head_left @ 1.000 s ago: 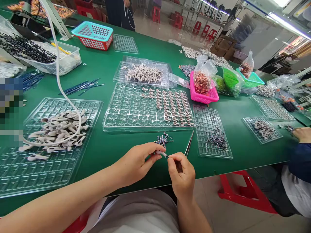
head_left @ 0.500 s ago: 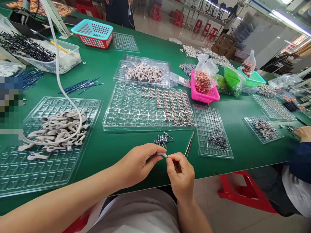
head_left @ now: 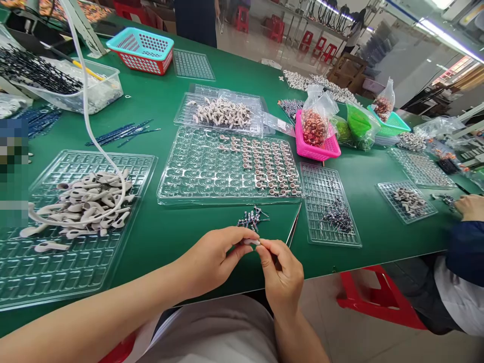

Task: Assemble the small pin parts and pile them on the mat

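Observation:
A white earbud shell (head_left: 251, 242) is pinched between the thumb and fingers of my left hand (head_left: 214, 257), its stem pointing right. My right hand (head_left: 282, 269) is closed in a pinch at the stem's end; a tiny dark bit shows there, but what the fingertips grip is too small to make out. Just beyond the hands lies a small heap of dark flexible circuit pieces (head_left: 254, 218). Metal tweezers (head_left: 293, 226) rest on the table beside my right hand. Farther off, a clear tray (head_left: 196, 171) has earbud shells in rows over its right part.
At left, a clear tray (head_left: 86, 262) bears a pile of earbud shells (head_left: 91, 201), crossed by a white cable (head_left: 86, 101). Another tray (head_left: 315, 196) with dark circuit pieces lies right. A pink basket (head_left: 317, 148) stands behind it. A co-worker's hand (head_left: 471, 206) is at far right.
My right fingertips have moved slightly closer to my left ones, covering more of the stem's end. The whole view has shifted a little.

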A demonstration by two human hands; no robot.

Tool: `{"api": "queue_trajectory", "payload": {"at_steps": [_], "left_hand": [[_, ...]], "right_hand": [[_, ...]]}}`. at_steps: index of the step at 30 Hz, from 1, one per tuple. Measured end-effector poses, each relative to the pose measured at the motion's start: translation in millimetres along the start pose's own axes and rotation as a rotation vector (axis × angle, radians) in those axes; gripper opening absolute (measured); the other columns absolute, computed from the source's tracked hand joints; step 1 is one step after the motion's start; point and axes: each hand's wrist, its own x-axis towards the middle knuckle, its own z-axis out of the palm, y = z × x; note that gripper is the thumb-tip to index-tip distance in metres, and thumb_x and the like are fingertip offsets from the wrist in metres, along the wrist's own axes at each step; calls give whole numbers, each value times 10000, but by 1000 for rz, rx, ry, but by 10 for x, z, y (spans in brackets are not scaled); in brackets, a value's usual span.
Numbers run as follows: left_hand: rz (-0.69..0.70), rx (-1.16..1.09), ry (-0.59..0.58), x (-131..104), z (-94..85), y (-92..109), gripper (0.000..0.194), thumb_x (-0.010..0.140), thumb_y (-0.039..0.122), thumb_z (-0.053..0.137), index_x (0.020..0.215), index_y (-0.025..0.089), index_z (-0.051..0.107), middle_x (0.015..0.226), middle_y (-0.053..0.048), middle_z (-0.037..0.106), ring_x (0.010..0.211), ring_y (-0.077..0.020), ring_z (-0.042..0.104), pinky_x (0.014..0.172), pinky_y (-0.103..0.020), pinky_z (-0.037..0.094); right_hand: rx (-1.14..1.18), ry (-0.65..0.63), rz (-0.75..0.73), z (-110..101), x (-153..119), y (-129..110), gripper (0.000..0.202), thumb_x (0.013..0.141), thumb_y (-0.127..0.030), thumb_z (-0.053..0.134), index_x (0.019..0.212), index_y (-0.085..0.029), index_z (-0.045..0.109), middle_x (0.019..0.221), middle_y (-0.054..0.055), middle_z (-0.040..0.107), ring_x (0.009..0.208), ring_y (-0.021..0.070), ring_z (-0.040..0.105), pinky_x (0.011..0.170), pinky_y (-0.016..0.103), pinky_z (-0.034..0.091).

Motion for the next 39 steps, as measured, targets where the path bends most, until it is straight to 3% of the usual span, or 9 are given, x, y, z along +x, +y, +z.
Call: {"api": "queue_trajectory", "payload": {"at_steps": [19,39], "left_hand": [[1,-123,6,8,8,22,221,950,200,524,1111,207,674,1019,5,762,907,-125,708,816,-191,544],[80,-78,21,-22,45,-56,240,957,173,513,1125,224,677,1002,-14,758,890,-133,711,793,-215,549]], "right_hand": [[150,-23,70,-15,-43,63,204,921,-133,606,1054,-272,672,877,-10,677,720,114,610,630,226,485],[141,-5,8,-29,-36,58,189,898,-110,621,1023,-238,684,842,8,686,721,125,644,631,237,527]]}}
